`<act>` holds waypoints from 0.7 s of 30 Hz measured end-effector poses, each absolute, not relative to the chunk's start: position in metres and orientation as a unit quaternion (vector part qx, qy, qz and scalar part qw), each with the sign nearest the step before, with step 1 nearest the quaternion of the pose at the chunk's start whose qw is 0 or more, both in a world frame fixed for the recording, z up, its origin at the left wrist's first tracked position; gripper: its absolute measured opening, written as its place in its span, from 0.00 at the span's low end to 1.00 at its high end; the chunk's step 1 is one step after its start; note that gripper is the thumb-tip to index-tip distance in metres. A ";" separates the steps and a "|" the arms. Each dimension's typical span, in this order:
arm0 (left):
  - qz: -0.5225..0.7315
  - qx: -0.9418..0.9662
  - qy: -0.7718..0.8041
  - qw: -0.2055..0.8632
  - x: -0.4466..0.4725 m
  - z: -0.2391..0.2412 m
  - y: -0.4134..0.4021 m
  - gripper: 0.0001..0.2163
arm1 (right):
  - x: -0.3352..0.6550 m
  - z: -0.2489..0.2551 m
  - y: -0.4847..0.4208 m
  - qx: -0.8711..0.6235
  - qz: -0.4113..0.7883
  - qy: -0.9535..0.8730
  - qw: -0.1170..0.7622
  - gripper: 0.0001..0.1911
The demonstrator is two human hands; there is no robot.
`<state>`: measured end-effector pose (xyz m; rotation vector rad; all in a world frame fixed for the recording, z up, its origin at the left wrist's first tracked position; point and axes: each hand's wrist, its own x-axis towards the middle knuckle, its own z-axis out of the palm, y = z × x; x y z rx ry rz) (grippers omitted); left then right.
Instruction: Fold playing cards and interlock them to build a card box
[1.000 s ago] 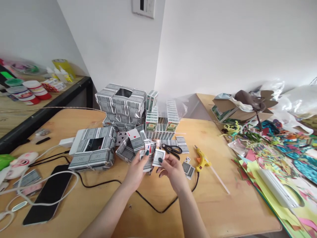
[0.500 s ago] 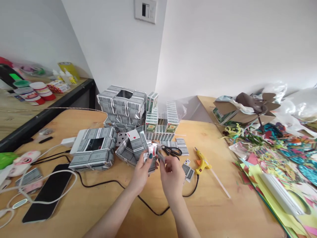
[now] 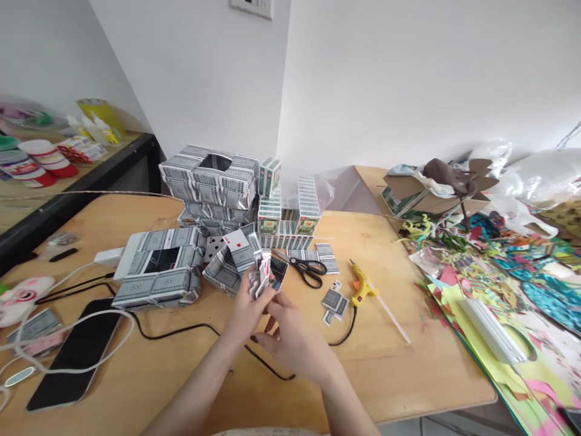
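Note:
My left hand (image 3: 247, 309) is closed around a small bunch of folded playing cards (image 3: 262, 280), held upright in front of an open box made of cards (image 3: 220, 272). My right hand (image 3: 295, 339) is just to the right and below, its fingertips close to the left fingers. Its thumb stands apart from the fingers, and nothing shows between them. Loose cards (image 3: 242, 247) lean inside the open box. Black-handled scissors (image 3: 311, 269) rest on the table beyond my hands, and small cut cards (image 3: 334, 301) lie to the right.
A yellow glue gun (image 3: 363, 287) lies at the right, its black cord running under my arms. Card-covered boxes (image 3: 211, 181) are stacked at the back beside green card packs (image 3: 308, 212). Another card-covered box (image 3: 161, 272) and a phone (image 3: 75, 357) sit at the left. Coloured paper (image 3: 476, 345) covers the right side.
My right hand has moved down from the cards, and its pinch has loosened. The left hand keeps the bunch of cards, now turned more upright. The camera view has shifted slightly right and down.

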<state>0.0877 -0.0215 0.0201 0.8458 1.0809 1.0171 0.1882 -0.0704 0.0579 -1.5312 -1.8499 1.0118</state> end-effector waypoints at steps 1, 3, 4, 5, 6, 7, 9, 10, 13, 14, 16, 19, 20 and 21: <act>0.452 0.365 0.490 0.650 0.086 0.021 -0.020 0.22 | 0.196 0.055 -0.072 -0.535 0.410 -0.683 0.279 0.18; 0.463 0.351 0.495 0.646 0.084 0.022 -0.016 0.19 | 0.217 0.043 -0.075 -0.573 0.397 -0.653 0.295 0.15; 0.467 0.345 0.489 0.650 0.082 0.022 -0.015 0.18 | 0.230 0.035 -0.075 -0.644 0.335 -0.625 0.286 0.15; 0.467 0.342 0.482 0.658 0.081 0.022 -0.015 0.18 | 0.244 0.025 -0.076 -0.711 0.266 -0.604 0.242 0.17; 0.465 0.339 0.476 0.665 0.079 0.022 -0.014 0.19 | 0.257 0.015 -0.076 -0.765 0.204 -0.586 0.174 0.21; 0.463 0.336 0.472 0.671 0.078 0.022 -0.013 0.20 | 0.270 0.005 -0.076 -0.795 0.165 -0.576 0.097 0.25; 0.465 0.331 0.466 0.676 0.075 0.023 -0.013 0.21 | 0.289 -0.013 -0.076 -0.811 0.127 -0.569 -0.039 0.34; 0.467 0.331 0.464 0.676 0.074 0.023 -0.012 0.21 | 0.296 -0.020 -0.077 -0.809 0.115 -0.570 -0.088 0.35; 0.470 0.334 0.463 0.673 0.074 0.024 -0.011 0.20 | 0.303 -0.031 -0.076 -0.797 0.077 -0.582 -0.146 0.30; 0.469 0.333 0.465 0.673 0.074 0.025 -0.010 0.20 | 0.302 -0.032 -0.075 -0.792 0.070 -0.589 -0.145 0.28; 0.467 0.330 0.467 0.674 0.074 0.025 -0.010 0.20 | 0.302 -0.030 -0.073 -0.785 0.076 -0.604 -0.120 0.24; 0.461 0.330 0.464 0.681 0.072 0.024 -0.011 0.19 | 0.302 -0.023 -0.070 -0.791 0.140 -0.595 -0.004 0.16; 0.460 0.326 0.462 0.684 0.072 0.024 -0.011 0.19 | 0.303 -0.020 -0.070 -0.793 0.183 -0.579 0.055 0.14; 0.461 0.321 0.459 0.689 0.071 0.024 -0.011 0.19 | 0.302 -0.017 -0.070 -0.788 0.237 -0.554 0.123 0.13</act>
